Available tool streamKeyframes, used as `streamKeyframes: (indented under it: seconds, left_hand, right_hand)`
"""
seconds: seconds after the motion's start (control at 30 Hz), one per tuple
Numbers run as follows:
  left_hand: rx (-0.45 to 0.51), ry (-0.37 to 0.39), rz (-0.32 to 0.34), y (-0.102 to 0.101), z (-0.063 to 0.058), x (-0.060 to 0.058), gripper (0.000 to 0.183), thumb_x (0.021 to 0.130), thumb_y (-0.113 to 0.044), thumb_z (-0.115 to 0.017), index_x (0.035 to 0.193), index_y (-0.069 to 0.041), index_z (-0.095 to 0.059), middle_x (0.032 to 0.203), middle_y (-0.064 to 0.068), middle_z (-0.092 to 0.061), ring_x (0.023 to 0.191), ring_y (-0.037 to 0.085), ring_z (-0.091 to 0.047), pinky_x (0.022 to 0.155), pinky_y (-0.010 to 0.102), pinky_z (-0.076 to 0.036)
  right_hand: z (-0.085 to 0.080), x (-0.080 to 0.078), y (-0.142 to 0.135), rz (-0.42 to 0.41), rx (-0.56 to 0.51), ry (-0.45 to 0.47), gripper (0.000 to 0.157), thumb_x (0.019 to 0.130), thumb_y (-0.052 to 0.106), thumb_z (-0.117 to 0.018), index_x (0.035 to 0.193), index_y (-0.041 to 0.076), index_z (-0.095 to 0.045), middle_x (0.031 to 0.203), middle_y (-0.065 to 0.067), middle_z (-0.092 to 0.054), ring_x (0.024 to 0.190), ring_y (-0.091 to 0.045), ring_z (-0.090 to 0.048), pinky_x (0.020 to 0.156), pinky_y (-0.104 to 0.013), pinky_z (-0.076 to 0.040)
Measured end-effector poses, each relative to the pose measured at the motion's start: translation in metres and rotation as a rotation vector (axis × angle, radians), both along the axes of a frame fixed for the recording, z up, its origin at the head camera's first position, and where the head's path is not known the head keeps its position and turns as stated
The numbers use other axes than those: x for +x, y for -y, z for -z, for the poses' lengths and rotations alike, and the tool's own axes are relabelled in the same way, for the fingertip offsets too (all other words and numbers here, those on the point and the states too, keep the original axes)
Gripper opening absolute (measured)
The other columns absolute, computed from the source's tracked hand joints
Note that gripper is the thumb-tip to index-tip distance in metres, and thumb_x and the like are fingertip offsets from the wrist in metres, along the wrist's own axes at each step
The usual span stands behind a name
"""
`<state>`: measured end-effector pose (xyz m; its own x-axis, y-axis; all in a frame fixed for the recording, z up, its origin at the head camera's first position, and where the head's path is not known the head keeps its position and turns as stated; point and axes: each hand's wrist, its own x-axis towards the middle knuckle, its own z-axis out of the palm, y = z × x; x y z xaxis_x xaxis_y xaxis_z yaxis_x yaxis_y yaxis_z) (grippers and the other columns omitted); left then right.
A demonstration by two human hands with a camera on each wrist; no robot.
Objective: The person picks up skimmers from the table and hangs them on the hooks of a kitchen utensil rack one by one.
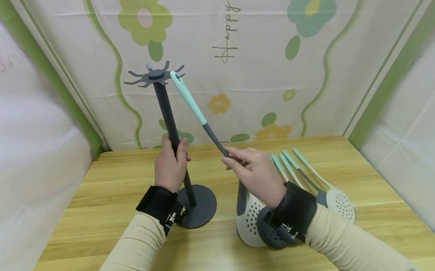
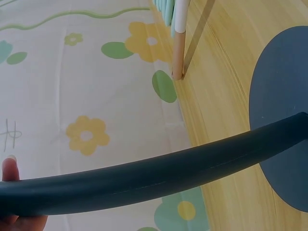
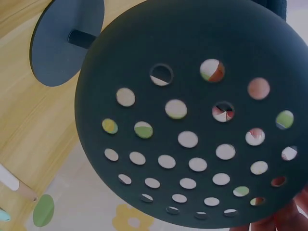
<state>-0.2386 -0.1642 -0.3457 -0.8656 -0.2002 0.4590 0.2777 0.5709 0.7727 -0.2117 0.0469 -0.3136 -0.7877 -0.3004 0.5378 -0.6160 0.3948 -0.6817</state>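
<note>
Big dark spoon with holes fills the right wrist view, pinched in the right grip, and with the left grip curled round the stand, lining up its handle with one of the hooks, upper left in the head view, seems best.

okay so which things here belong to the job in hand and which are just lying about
Likely the job:
Dark stand, held in the left hand
Perforated skimmer, held in the right hand
Other utensils, probably

Just surroundings:
Flowered cloth
Wood-grain table
</note>
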Motion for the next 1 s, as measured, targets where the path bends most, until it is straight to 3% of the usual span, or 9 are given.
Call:
streamKeyframes:
  seconds: [0.33,1.0]
  left_hand:
    - [0.002,0.026,-0.006,0.001,-0.002,0.0,0.03,0.107,-0.029,-0.045,0.118,-0.002,-0.049,0.084,0.016,-0.068,0.074,0.029,-0.067,0.067,0.04,-0.05]
    - [-0.034,-0.011,-0.009,0.001,0.0,-0.001,0.03,0.107,-0.03,-0.045,0.116,-0.001,-0.049,0.082,0.016,-0.068,0.071,0.028,-0.067,0.064,0.04,-0.05]
  right_hand:
    - [0.003,-0.003,0.01,0.007,0.048,0.014,0.027,0.095,0.017,-0.068,0.116,0.002,-0.072,0.083,-0.007,-0.075,0.077,-0.02,-0.071,0.066,-0.034,-0.059]
    - [0.015,-0.019,0.028,-0.017,0.095,0.069,0.033,0.095,0.022,-0.067,0.124,0.005,-0.069,0.091,-0.009,-0.077,0.085,-0.025,-0.075,0.074,-0.04,-0.061]
